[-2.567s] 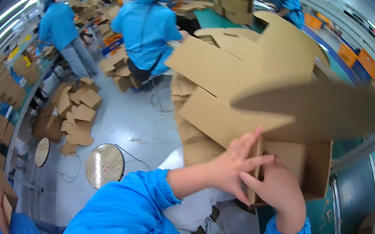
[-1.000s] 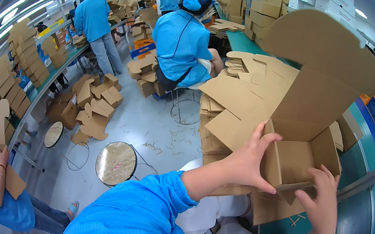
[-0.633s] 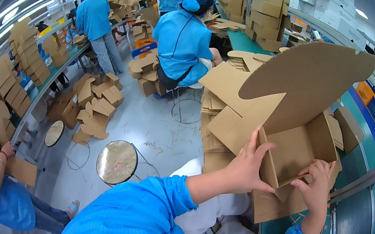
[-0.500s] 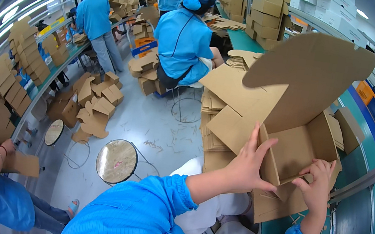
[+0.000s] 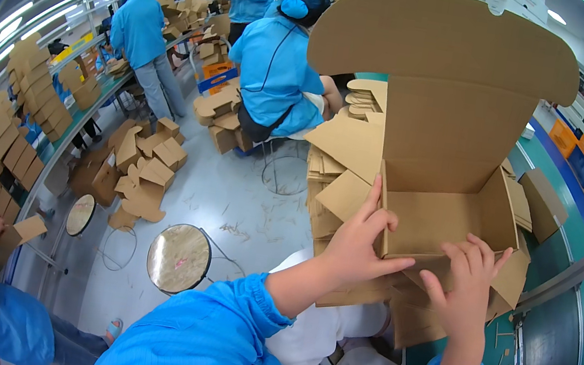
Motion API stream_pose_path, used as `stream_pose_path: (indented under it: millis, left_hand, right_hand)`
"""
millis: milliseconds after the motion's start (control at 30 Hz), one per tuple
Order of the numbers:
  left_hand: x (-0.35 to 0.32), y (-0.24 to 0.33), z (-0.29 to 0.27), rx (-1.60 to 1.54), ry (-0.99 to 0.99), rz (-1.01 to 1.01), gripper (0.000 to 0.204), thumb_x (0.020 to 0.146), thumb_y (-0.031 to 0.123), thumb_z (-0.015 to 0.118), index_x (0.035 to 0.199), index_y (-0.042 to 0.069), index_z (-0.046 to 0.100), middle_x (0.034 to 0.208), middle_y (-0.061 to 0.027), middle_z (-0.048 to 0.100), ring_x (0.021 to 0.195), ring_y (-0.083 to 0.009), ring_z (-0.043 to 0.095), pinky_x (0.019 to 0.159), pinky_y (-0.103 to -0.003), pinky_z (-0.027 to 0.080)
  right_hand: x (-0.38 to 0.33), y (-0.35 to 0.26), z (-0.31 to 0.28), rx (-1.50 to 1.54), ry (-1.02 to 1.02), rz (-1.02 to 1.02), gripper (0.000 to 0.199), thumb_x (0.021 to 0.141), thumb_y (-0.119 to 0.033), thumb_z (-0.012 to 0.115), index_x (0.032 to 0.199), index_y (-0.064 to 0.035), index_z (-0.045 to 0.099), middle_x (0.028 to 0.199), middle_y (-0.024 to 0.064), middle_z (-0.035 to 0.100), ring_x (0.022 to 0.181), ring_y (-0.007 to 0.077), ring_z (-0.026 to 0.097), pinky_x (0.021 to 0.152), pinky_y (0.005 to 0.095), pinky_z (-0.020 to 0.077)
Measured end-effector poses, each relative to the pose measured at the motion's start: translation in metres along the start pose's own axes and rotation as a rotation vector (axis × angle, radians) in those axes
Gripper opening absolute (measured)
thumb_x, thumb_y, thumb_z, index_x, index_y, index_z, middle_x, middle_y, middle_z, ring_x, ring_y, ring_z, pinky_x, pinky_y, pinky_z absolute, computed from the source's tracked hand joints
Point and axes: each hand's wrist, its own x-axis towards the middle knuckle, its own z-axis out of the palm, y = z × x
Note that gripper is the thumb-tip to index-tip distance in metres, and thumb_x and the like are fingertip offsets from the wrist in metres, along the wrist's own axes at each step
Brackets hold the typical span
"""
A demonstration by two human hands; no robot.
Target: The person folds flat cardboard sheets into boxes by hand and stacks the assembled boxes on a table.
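A brown cardboard box [image 5: 430, 218] stands raised in front of me, its walls folded up and its wide lid flap [image 5: 444, 42] upright at the back. My left hand [image 5: 354, 250] grips the box's near left corner, the index finger along the left wall and the thumb along the front edge. By the front wall's right part, my right hand [image 5: 460, 289] has its fingers spread and holds nothing; whether its fingertips touch the wall is unclear. Under and behind the box lie flat cardboard blanks [image 5: 346, 153], partly hidden by it.
A green work surface [image 5: 541, 344] with cardboard scraps runs along the right, beside a metal rail [image 5: 572, 269]. Round stools [image 5: 178, 258] stand on the floor at left, near a heap of folded boxes [image 5: 150, 160]. Several co-workers in blue sit or stand nearby.
The box has turned, and its lid flap has swung from leaning right to upright facing me. My right hand has let go of the front right corner and opened; my left hand has shifted left.
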Motion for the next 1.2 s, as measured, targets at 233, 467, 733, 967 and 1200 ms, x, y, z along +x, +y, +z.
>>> stream_pose_path:
  millis: [233,467,733,967,1200]
  left_hand:
    - [-0.02,0.01,-0.013,0.083,-0.034,0.012,0.035,0.069,0.025,0.079,0.079,0.005,0.053,0.139,-0.037,0.027,0.101,-0.0376,0.061,0.07,-0.034,0.051]
    - [-0.049,-0.006,-0.041,-0.353,0.025,-0.117,0.046,0.077,0.004,0.065,0.12,0.005,0.047,0.144,-0.0195,0.031,0.118,-0.0265,0.047,0.083,-0.033,0.049]
    - [-0.036,-0.007,-0.052,-0.439,0.135,0.066,0.039,0.089,0.002,0.044,0.128,0.005,0.038,0.144,-0.0166,0.031,0.119,-0.0283,0.047,0.088,-0.031,0.044]
    - [-0.05,-0.016,-0.073,-0.463,0.167,0.056,0.038,0.09,0.003,0.044,0.127,0.004,0.039,0.14,-0.0178,0.036,0.115,-0.0281,0.049,0.087,-0.032,0.045]
    - [-0.059,-0.036,-0.089,-0.512,0.137,-0.009,0.036,0.089,0.002,0.045,0.125,0.004,0.041,0.139,-0.0166,0.035,0.117,-0.0265,0.047,0.088,-0.032,0.044]
  right_hand:
    - [-0.012,-0.042,0.015,-0.129,-0.019,-0.085,0.032,0.066,-0.028,0.074,0.094,-0.0162,0.062,0.087,-0.001,0.056,0.099,0.0204,0.053,0.104,0.0678,0.009]
    - [-0.014,-0.044,0.043,-0.01,0.151,-0.18,0.02,0.069,-0.03,0.069,0.079,-0.0172,0.057,0.08,-0.0025,0.054,0.087,0.0166,0.055,0.1,0.0555,0.0259]
    - [-0.005,-0.071,-0.084,-0.482,0.298,-0.167,0.015,0.071,-0.025,0.064,0.077,-0.0188,0.052,0.075,-0.0026,0.048,0.083,0.0159,0.052,0.102,0.0541,0.0221]
    - [-0.051,-0.167,-0.227,-1.155,0.341,0.204,0.029,0.06,-0.035,0.076,0.077,-0.0174,0.061,0.077,-0.0015,0.057,0.083,0.0199,0.055,0.1,0.0475,0.0259]
    - [-0.199,-0.185,-0.251,-1.365,0.408,0.655,0.031,0.059,-0.023,0.079,0.08,-0.0118,0.06,0.079,-0.0006,0.058,0.09,0.0214,0.053,0.105,0.0502,0.0234]
